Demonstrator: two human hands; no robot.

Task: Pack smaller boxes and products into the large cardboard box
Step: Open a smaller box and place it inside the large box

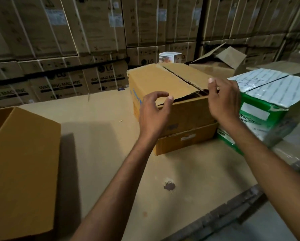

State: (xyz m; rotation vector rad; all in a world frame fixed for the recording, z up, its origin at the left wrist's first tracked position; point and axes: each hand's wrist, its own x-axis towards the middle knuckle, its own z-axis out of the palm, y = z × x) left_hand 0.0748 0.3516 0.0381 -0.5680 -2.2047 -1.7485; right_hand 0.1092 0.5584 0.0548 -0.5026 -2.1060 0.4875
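Our left hand (154, 110) hovers loosely curled and empty before the brown box (163, 80); our right hand (224, 100) is at its flap edge, grip unclear to us. The large cardboard box (24, 171) sits well left of both

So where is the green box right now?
In the head view the green box sits on the right of the table, beside the two stacked brown boxes, just past the right hand.

Tall stacks of strapped brown washing-machine cartons (62, 40) fill the whole back wall. The flat beige worktop (97, 129) has a dark stain (169, 186). The light is dim.
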